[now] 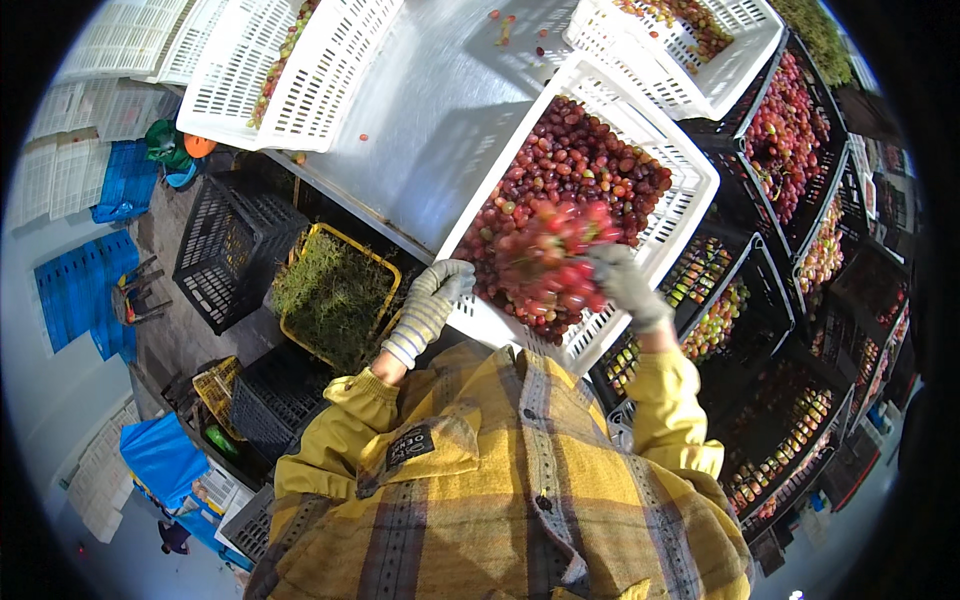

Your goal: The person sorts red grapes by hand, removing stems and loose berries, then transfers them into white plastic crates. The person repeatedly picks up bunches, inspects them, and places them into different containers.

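A bunch of red grapes (555, 251), blurred by motion, hangs from my right hand (626, 281) over a white slatted crate (511, 146). Loose dark red grapes (574, 142) fill much of this crate, which sits directly in front of me. A grey work glove covers the right hand, closed at the side of the bunch. My left hand (439, 289), in a striped knit glove, is at the crate's near left rim with its fingers curled. Whether it grips the rim or only rests there is unclear.
The crate rests on a metal table (420, 90) with a few stray grapes. Another white crate (322, 82) stands at the far left. Black crates of grapes (791, 135) are stacked at right. Below the table's left edge, a yellow-rimmed crate (394, 274) holds green stems (322, 281).
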Demonstrator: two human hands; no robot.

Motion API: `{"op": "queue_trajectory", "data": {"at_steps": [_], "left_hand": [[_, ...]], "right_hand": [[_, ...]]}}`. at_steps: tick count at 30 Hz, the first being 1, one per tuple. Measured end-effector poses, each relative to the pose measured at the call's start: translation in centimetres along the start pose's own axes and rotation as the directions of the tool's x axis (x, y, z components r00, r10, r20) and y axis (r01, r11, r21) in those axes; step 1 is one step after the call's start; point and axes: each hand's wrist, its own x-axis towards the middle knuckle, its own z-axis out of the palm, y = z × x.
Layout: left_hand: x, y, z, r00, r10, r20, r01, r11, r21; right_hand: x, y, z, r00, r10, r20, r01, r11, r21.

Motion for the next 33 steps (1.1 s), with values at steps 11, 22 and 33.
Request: {"op": "queue_trajectory", "data": {"at_steps": [11,22,33], "left_hand": [[3.5,-4.9,1.3,0.982,0.178,-0.059,-0.046,0.532,0.845],[8.2,-8.8,8.6,0.854,0.463,0.238,-0.394,0.276,0.877],[6.9,1.1,8.6,0.934,-0.263,0.241,0.017,0.706,0.708]], "right_hand": [[8.2,-0.4,-7.3,0.964,0.177,-0.199,-0.208,0.968,-0.144],[7.0,7.0,-10.4,0.97,0.09,-0.227,-0.223,0.707,-0.671],[4.0,-2.7,-11.1,0.979,0.1,-0.18,-0.102,0.995,-0.001]]}}
